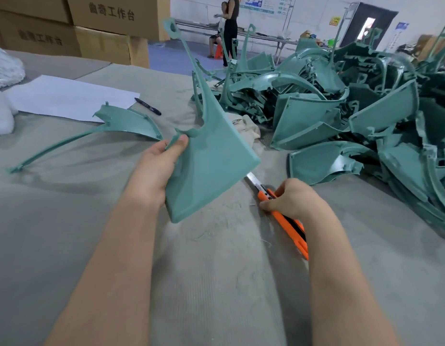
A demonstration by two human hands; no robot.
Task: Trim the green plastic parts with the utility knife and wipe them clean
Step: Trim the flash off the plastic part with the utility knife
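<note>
Factory floor or assembly workshop, pretty clearly: huge pile of green plastic parts (346,106) dumped on a cloth-covered workbench (216,283), stacked cardboard cartons (74,23) behind, long tables (261,36) and wall notices (261,3) further back.

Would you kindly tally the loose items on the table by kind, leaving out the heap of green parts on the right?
Green plastic parts: 2
Utility knife: 1
Black marker: 1
White paper sheet: 1
Beige cloth: 1
Total: 6
</note>
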